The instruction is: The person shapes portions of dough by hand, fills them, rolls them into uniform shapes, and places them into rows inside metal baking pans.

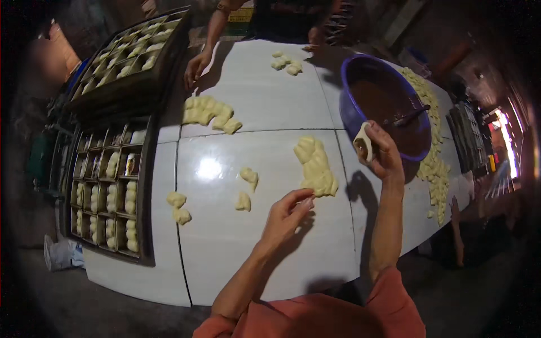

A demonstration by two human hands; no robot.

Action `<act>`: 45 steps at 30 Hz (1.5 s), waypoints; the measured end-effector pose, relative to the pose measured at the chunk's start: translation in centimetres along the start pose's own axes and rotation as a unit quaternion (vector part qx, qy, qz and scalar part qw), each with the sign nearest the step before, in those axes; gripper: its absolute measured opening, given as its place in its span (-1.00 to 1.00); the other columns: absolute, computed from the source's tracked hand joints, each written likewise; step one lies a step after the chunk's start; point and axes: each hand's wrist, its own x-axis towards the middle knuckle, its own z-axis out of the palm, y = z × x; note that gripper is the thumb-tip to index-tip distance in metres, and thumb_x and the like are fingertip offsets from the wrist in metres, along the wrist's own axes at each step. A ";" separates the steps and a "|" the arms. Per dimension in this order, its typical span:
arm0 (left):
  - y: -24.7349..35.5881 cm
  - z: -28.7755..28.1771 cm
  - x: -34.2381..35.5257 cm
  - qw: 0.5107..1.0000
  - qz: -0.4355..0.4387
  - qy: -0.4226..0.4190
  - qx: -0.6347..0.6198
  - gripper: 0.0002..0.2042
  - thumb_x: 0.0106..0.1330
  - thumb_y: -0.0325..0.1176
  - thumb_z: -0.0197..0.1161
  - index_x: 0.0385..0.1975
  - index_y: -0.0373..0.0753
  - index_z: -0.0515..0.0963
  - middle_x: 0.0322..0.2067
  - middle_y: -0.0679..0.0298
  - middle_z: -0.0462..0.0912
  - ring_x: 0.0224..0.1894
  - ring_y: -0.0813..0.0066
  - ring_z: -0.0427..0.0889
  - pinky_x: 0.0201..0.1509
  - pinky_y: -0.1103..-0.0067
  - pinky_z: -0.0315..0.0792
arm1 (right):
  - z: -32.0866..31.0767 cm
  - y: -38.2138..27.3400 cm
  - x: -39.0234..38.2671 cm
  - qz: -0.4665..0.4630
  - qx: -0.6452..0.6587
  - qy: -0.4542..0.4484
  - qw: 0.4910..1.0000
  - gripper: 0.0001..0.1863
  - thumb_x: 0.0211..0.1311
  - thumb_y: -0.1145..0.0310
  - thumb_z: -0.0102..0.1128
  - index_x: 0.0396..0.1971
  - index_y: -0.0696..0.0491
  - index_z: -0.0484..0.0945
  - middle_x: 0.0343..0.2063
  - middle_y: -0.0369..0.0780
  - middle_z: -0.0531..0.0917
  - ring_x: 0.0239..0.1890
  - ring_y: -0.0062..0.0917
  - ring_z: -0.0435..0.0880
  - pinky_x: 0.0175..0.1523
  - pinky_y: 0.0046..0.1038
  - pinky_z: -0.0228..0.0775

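My right hand (382, 151) is raised at the near left rim of a purple tub (350, 107) and holds a flattened piece of dough (365, 142) with brown filling on it. Brown paste (378, 104) lies in the tub, and a dark-handled spoon or spatula (410, 116) rests in it. My left hand (288, 215) is over the white table, its fingers bent and slightly apart. Its fingertips are at the near end of a cluster of pale dough pieces (316, 166); I cannot tell whether they touch it. Nothing shows between them.
Small dough lumps (249, 177) and a filled-looking pair (179, 208) lie to the left. Compartmented pans (107, 197) with dough balls stand at the left edge. A co-worker's hand (196, 70) is near another dough cluster (209, 112). Many dough pieces (435, 169) line the right side.
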 end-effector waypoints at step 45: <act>5.5 -19.2 -15.8 0.978 0.128 0.163 -0.016 -0.79 0.37 -0.47 0.29 -0.05 -0.34 0.67 -0.25 0.18 0.72 -0.25 0.52 0.72 -0.25 0.67 0.61 | 28.4 22.3 -17.6 -0.177 -0.146 -0.142 0.963 -0.84 0.39 0.44 0.22 -0.10 0.11 0.53 0.00 -0.16 0.50 -0.10 -0.50 0.52 0.00 -0.49 0.45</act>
